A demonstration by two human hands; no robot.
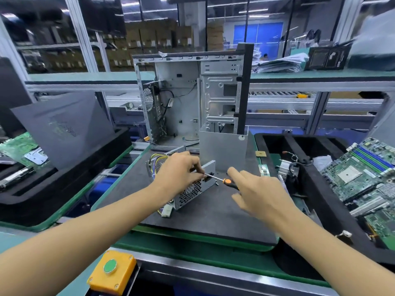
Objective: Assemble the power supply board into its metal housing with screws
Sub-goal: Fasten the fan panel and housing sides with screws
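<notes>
The power supply housing [192, 191], a metal box with a honeycomb grille, lies on the dark mat [213, 214]. Yellow and black cables [158, 161] come out of its far end, and a white connector [167, 210] lies at its near end. My left hand [179, 171] rests on top of the housing and pinches the thin shaft of a screwdriver [227, 181] with an orange and black handle. My right hand [260, 193] is blurred, its fingers spread just by the handle without gripping it. A small screw [217, 183] lies beside the housing. A bent metal cover [222, 150] stands upright behind.
An open computer case [192, 99] stands at the back of the mat. Black foam trays flank the mat, with motherboards [363, 174] and a heatsink [288, 167] on the right and a grey side panel [64, 127] on the left. A yellow button box [111, 268] sits at the near edge.
</notes>
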